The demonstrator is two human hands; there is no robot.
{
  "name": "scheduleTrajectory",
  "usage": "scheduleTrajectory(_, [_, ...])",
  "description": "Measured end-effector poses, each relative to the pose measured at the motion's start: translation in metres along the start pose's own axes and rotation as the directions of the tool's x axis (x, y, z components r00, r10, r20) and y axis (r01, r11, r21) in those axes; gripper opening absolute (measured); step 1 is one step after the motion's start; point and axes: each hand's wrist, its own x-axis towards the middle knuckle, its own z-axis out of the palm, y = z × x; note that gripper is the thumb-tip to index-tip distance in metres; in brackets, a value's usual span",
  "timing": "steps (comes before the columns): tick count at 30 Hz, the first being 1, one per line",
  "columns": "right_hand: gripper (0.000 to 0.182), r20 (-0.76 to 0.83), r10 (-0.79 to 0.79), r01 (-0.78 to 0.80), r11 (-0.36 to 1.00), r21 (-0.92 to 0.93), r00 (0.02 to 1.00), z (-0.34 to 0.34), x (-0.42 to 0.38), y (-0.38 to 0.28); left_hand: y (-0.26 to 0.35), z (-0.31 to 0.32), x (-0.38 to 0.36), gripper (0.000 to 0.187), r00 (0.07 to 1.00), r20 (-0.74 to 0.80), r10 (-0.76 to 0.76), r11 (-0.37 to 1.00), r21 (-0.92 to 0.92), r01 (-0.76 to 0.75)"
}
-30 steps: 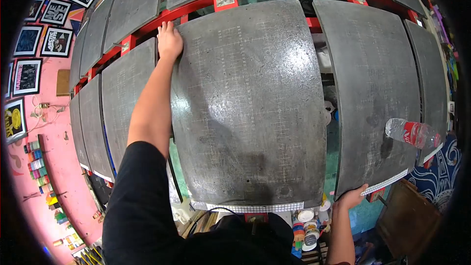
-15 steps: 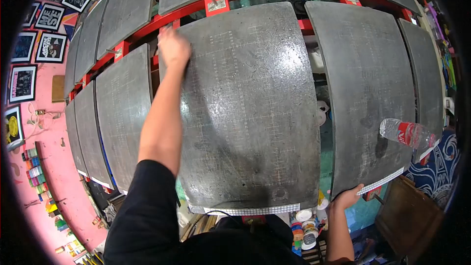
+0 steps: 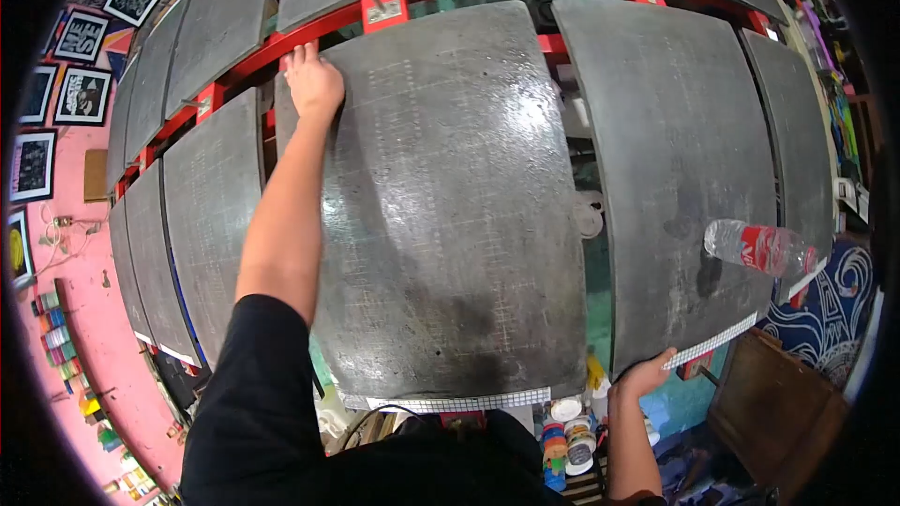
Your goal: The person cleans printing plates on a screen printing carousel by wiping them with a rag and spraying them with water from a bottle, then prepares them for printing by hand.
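My left hand (image 3: 314, 82) lies at the upper left corner of the large grey board (image 3: 450, 215) in the middle, its fingers apart and stretched toward the red frame (image 3: 251, 63). The board's surface looks wet and shiny, with faint grid lines. At the lower left corner of the right board (image 3: 680, 159), my right hand (image 3: 645, 377) touches the front edge near a checkered strip (image 3: 711, 342); part of its fingers is hidden at the edge. A plastic bottle with a red label (image 3: 757, 247) lies on its side on that right board.
More grey boards (image 3: 220, 225) stand to the left and behind on the red frame. Metal pins (image 3: 377, 0) stick up from it. Paint jars (image 3: 567, 445) sit below the front edge. Framed pictures (image 3: 82, 94) hang on the pink wall. A brown panel (image 3: 764, 403) stands lower right.
The whole view has shifted, with the boards lower-left in the frame. My left hand, blurred before, is now sharp with its fingers spread. My right hand stays at the right board's edge.
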Motion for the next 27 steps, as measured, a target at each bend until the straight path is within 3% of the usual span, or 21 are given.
scheduleTrajectory(2, [0.074, -0.006, 0.007, -0.007, 0.997, -0.077, 1.0, -0.002, 0.009, 0.006, 0.053, -0.014, 0.015, 0.039, 0.976, 0.212, -0.057, 0.993, -0.091, 0.078])
scheduleTrajectory(3, [0.073, -0.009, -0.014, 0.013, 1.0, -0.018, 1.0, 0.001, 0.009, 0.008, 0.092, 0.015, 0.009, 0.038, 0.992, 0.059, 0.107, 0.993, -0.054, -0.104])
scheduleTrajectory(4, [0.072, -0.012, -0.03, 0.03, 0.999, 0.037, 0.999, 0.002, 0.008, 0.01, 0.162, -0.028, 0.015, 0.04, 0.899, 0.431, 0.082, 0.97, -0.241, 0.027])
scheduleTrajectory(5, [0.072, -0.034, -0.02, 0.021, 1.0, 0.016, 0.999, 0.002, 0.008, 0.01, 0.21, -0.029, -0.005, 0.043, 0.91, 0.189, 0.369, 0.918, -0.225, -0.325])
scheduleTrajectory(6, [0.072, -0.038, -0.018, 0.019, 1.0, 0.016, 0.999, 0.003, 0.005, 0.008, 0.257, -0.017, -0.029, 0.046, 0.919, 0.067, 0.389, 0.845, -0.423, -0.327])
scheduleTrajectory(8, [0.07, -0.047, -0.041, 0.039, 0.998, -0.045, 0.998, 0.002, 0.003, 0.004, 0.305, -0.062, -0.064, 0.048, 0.848, 0.185, 0.496, 0.76, -0.565, -0.321])
scheduleTrajectory(11, [0.066, -0.03, -0.078, 0.077, 0.996, -0.039, 0.997, 0.0, 0.011, 0.015, 0.262, -0.11, -0.115, 0.049, 0.785, 0.115, 0.609, 0.541, -0.784, -0.305])
scheduleTrajectory(13, [0.065, -0.016, -0.023, 0.023, 1.0, 0.003, 1.0, 0.003, 0.008, 0.011, 0.213, -0.132, -0.13, 0.052, 0.681, 0.231, 0.694, 0.553, -0.777, -0.301])
scheduleTrajectory(15, [0.062, -0.009, 0.003, -0.003, 1.0, -0.008, 1.0, 0.003, -0.002, -0.002, 0.185, -0.116, -0.101, 0.052, 0.737, 0.276, 0.617, 0.67, -0.675, -0.309])
scheduleTrajectory(17, [0.062, -0.013, 0.004, -0.005, 1.0, -0.018, 1.0, -0.002, 0.006, 0.011, 0.174, -0.065, -0.054, 0.05, 0.825, 0.168, 0.539, 0.708, -0.622, -0.336])
scheduleTrajectory(18, [0.061, -0.003, -0.003, 0.003, 1.0, -0.015, 1.0, -0.001, 0.012, 0.014, 0.177, -0.04, -0.027, 0.049, 0.851, 0.146, 0.505, 0.726, -0.605, -0.327])
scheduleTrajectory(19, [0.071, -0.011, -0.03, 0.029, 0.996, -0.087, 0.999, -0.002, 0.011, 0.014, 0.188, -0.021, -0.002, 0.049, 0.858, 0.141, 0.494, 0.761, -0.546, -0.349])
scheduleTrajectory(21, [0.07, -0.015, -0.039, 0.038, 0.997, -0.074, 0.999, -0.002, 0.011, 0.014, 0.22, 0.008, 0.024, 0.052, 0.896, 0.197, 0.397, 0.861, -0.418, -0.29])
scheduleTrajectory(24, [0.066, 0.003, -0.025, 0.025, 1.0, -0.003, 1.0, 0.002, 0.006, 0.007, 0.271, -0.003, 0.011, 0.053, 0.851, 0.222, 0.477, 0.848, -0.369, -0.379])
scheduleTrajectory(27, [0.067, 0.026, -0.016, 0.015, 1.0, 0.009, 1.0, 0.0, -0.001, 0.002, 0.285, -0.093, -0.092, 0.055, 0.69, 0.184, 0.7, 0.616, -0.645, -0.453])
